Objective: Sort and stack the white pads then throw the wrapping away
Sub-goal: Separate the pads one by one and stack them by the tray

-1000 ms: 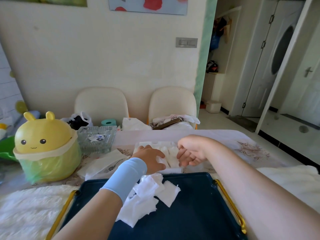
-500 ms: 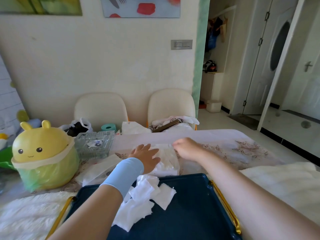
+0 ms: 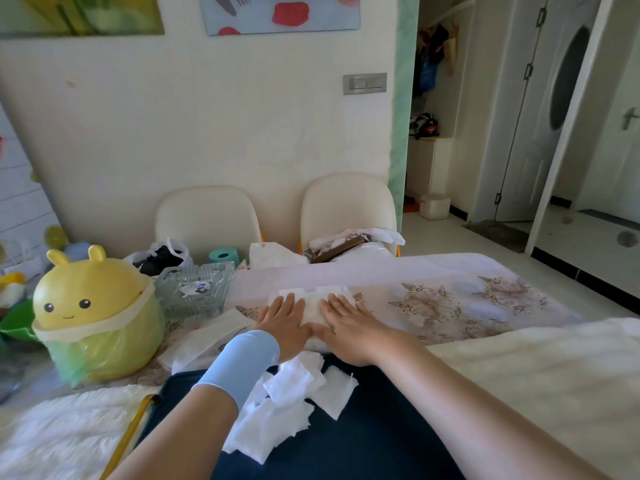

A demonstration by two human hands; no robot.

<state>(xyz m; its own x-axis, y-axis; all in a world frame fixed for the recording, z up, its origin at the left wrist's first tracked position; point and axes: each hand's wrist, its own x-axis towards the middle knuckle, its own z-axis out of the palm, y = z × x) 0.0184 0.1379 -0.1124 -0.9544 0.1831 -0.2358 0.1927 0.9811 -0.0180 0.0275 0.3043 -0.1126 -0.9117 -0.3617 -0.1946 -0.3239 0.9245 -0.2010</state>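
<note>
A: Quick, hands?

B: Both flat, fingers straight, palms down. Left hand (image 3: 284,318) and right hand (image 3: 346,322) lie side by side, thumbs abt touching, and both press on the stack of white pads (image 3: 313,306).

A: Stack's where?

B: On the table (image 3: 467,271), just past the far edge of the dark blue tray (image 3: 381,431). The far end of the stack shows beyond the fingertips. The rest is under the palms (can't tell if a wrapper is round it).

A: Other pads?

B: A heap of loose pads (image 3: 291,400) on the tray, near its far-left corner, overlapping every which way. The left forearm crosses over part of it. There's a light blue wristband (image 3: 242,358) on that arm.

A: Wrapping?

B: A white sheet (image 3: 207,337) w/ some print lies on the table left of the left hand, just beside the tray. Could be wrapping, not sure.

A: Bin?

B: Yellow bin (image 3: 93,299) w/ ears and a face, green bag (image 3: 104,351) lining it, at the table's left, well apart from the hands. A glass dish (image 3: 194,289) sits btwn bin and stack. Two pale chairs (image 3: 207,216) stand at the far side.
</note>
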